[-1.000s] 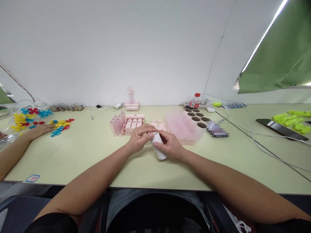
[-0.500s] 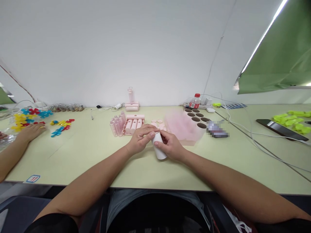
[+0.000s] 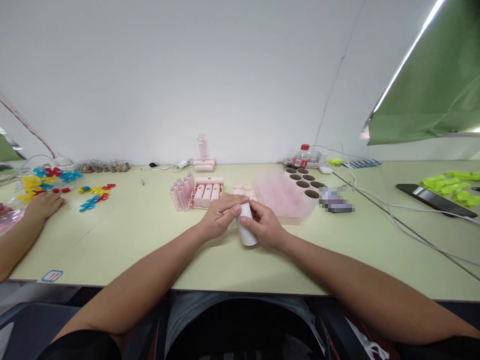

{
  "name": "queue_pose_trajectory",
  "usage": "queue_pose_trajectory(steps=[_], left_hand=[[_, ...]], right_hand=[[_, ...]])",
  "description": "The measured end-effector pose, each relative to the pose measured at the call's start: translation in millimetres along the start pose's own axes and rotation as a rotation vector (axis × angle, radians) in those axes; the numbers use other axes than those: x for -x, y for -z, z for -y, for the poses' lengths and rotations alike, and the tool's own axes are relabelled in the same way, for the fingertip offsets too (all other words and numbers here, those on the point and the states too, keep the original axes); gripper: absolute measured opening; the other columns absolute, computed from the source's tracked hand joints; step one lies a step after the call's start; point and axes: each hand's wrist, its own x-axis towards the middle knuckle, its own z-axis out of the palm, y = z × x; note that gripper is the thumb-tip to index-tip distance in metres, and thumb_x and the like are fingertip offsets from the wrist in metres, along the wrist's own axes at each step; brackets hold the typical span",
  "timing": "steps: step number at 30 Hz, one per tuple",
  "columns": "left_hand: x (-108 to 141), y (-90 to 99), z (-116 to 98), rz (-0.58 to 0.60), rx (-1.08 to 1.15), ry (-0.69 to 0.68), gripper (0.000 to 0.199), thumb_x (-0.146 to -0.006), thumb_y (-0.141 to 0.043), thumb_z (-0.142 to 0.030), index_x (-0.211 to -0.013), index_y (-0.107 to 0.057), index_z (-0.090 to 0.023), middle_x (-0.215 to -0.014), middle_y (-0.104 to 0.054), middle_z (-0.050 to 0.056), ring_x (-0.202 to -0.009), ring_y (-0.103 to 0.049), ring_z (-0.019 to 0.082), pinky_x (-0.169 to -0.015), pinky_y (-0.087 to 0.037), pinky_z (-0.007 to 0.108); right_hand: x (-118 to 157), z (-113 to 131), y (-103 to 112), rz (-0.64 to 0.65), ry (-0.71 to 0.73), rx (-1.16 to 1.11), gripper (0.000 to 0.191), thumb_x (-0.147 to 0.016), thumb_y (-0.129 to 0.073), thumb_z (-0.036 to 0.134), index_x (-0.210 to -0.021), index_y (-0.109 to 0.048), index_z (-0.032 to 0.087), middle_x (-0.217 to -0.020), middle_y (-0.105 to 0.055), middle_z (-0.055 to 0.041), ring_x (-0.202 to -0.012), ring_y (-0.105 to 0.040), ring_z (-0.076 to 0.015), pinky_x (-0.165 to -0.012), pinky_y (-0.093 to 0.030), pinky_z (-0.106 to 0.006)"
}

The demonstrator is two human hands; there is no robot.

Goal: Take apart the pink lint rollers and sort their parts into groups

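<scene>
A plain white cylinder point(image 3: 248, 234) is tilted just above or on the table in front of me; I cannot tell whether its lower end touches. My right hand point(image 3: 265, 226) wraps its side, thumb across the front. My left hand point(image 3: 218, 217) closes over its upper end, thumb against the rim, so that end is mostly hidden. Beyond my left hand stand a pink rack with white rolls point(image 3: 207, 195) and several clear pink tubes point(image 3: 181, 193). Small pale pink discs point(image 3: 247, 188) lie behind my hands, beside a translucent pink plastic bag point(image 3: 281, 192).
Several dark-mouthed round tubes point(image 3: 302, 184) stand right of the bag, near a red-capped bottle point(image 3: 301, 156). A phone point(image 3: 431, 199) and white cables point(image 3: 390, 205) lie further right. At left, another person's hand point(image 3: 44, 204) rests by colourful plastic pieces point(image 3: 93, 200).
My hands and the white cylinder have shifted very slightly to the right, with the hold the same. The other person's hand at left has drawn back a little, showing red pieces.
</scene>
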Motion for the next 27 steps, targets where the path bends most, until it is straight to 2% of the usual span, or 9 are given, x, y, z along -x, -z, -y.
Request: queue_pose_trajectory(steps=[4, 6, 8, 10, 13, 16, 19, 23, 27], left_hand=[[0, 1.8, -1, 0.112, -0.028, 0.009, 0.037, -0.099, -0.043, -0.040, -0.121, -0.070, -0.027, -0.131, -0.066, 0.006, -0.128, -0.055, 0.026, -0.109, -0.037, 0.047], [0, 2.2, 1, 0.083, -0.043, 0.028, 0.042, -0.100, -0.039, -0.041, -0.130, -0.064, -0.026, -0.136, -0.061, 0.007, -0.130, -0.051, 0.025, -0.109, -0.039, 0.045], [-1, 1.8, 4, 0.020, -0.092, 0.080, 0.044, -0.099, -0.040, -0.040, -0.136, -0.057, -0.023, -0.133, -0.061, 0.010, -0.120, -0.056, 0.023, -0.099, -0.047, 0.041], [-1, 0.8, 6, 0.010, -0.193, 0.154, 0.039, -0.097, -0.044, -0.036, -0.130, -0.060, -0.021, -0.119, -0.065, 0.011, -0.101, -0.061, 0.021, -0.084, -0.051, 0.036], [1, -2.2, 7, 0.131, -0.357, 0.250, 0.028, -0.092, -0.051, -0.030, -0.112, -0.068, -0.019, -0.101, -0.066, 0.009, -0.086, -0.060, 0.020, -0.077, -0.050, 0.035], [5, -7.4, 4, 0.276, -0.463, 0.294, 0.028, -0.091, -0.053, -0.034, -0.109, -0.068, -0.020, -0.102, -0.064, 0.009, -0.090, -0.061, 0.022, -0.077, -0.048, 0.035], [8, -14.2, 2, 0.365, -0.566, 0.299, 0.032, -0.091, -0.052, -0.039, -0.112, -0.065, -0.019, -0.103, -0.063, 0.010, -0.093, -0.060, 0.025, -0.073, -0.047, 0.035], [8, -23.0, 6, 0.405, -0.716, 0.345, 0.039, -0.089, -0.051, -0.044, -0.116, -0.061, -0.018, -0.104, -0.061, 0.013, -0.094, -0.060, 0.030, -0.070, -0.047, 0.037], [5, -26.8, 12, 0.453, -0.767, 0.442, 0.035, -0.088, -0.051, -0.045, -0.107, -0.066, -0.020, -0.100, -0.061, 0.013, -0.088, -0.062, 0.030, -0.067, -0.047, 0.037]], right_hand=[[0, 1, -3, -0.011, -0.029, -0.065, 0.039, -0.083, -0.064, 0.049, -0.105, -0.058, 0.016, -0.088, -0.062, -0.0048, -0.076, -0.055, -0.0179, -0.066, -0.046, -0.030], [0, 3, -2, -0.026, -0.028, -0.105, 0.046, -0.083, -0.065, 0.050, -0.114, -0.055, 0.017, -0.095, -0.063, -0.0070, -0.081, -0.059, -0.0200, -0.068, -0.049, -0.032], [0, 8, 2, -0.081, 0.008, -0.125, 0.053, -0.083, -0.065, 0.051, -0.123, -0.049, 0.020, -0.101, -0.063, -0.0086, -0.086, -0.061, -0.0218, -0.070, -0.052, -0.035], [0, 13, 9, -0.190, 0.071, -0.092, 0.053, -0.084, -0.063, 0.052, -0.125, -0.048, 0.022, -0.102, -0.061, -0.0083, -0.085, -0.061, -0.0221, -0.070, -0.053, -0.036], [-2, 22, 20, -0.399, 0.186, 0.006, 0.045, -0.087, -0.059, 0.055, -0.118, -0.051, 0.024, -0.095, -0.058, -0.0062, -0.079, -0.059, -0.0211, -0.068, -0.052, -0.036], [-3, 26, 23, -0.490, 0.261, 0.044, 0.041, -0.088, -0.056, 0.055, -0.116, -0.050, 0.025, -0.097, -0.056, -0.0065, -0.084, -0.059, -0.0219, -0.071, -0.052, -0.037], [-3, 25, 21, -0.463, 0.273, 0.016, 0.039, -0.089, -0.057, 0.053, -0.116, -0.049, 0.025, -0.101, -0.056, -0.0070, -0.088, -0.059, -0.0222, -0.074, -0.052, -0.038], [-3, 20, 17, -0.387, 0.258, -0.003, 0.039, -0.089, -0.059, 0.051, -0.116, -0.050, 0.024, -0.096, -0.056, -0.0055, -0.081, -0.057, -0.0197, -0.071, -0.051, -0.036], [-3, 16, 17, -0.321, 0.189, 0.012, 0.043, -0.087, -0.059, 0.054, -0.115, -0.050, 0.023, -0.095, -0.058, -0.0064, -0.082, -0.058, -0.0210, -0.067, -0.050, -0.036]])
